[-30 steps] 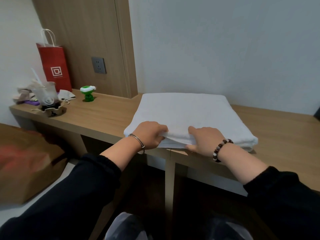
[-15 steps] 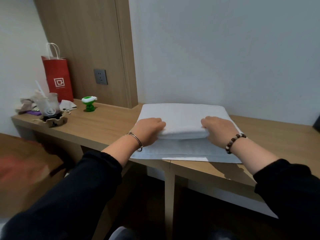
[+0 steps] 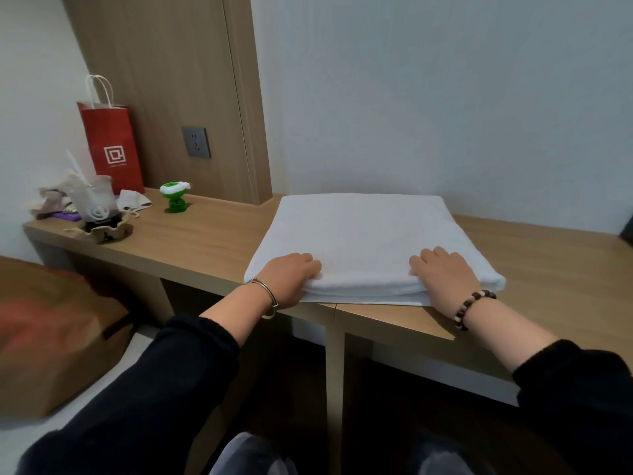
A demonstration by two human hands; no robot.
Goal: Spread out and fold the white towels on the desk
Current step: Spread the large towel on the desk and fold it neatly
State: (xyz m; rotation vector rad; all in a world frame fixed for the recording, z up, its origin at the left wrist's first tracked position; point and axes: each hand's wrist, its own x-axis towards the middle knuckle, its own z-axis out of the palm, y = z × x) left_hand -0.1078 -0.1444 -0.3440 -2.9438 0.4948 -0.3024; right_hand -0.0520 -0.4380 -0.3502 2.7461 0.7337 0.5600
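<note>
- Two hands, my left hand (image 3: 287,279) and right hand (image 3: 445,273), have come back to the near edge of the towel (image 3: 363,234). Half a second ago they held the fold farther back.
- Both curl over that edge, clamped on the upper layers, with thumbs hidden.
- The towel lies flat on the desk (image 3: 205,241), stacked. I judge this fold laid.

Wooden desk (image 3: 212,241) against pale wall (image 3: 445,97)
</note>
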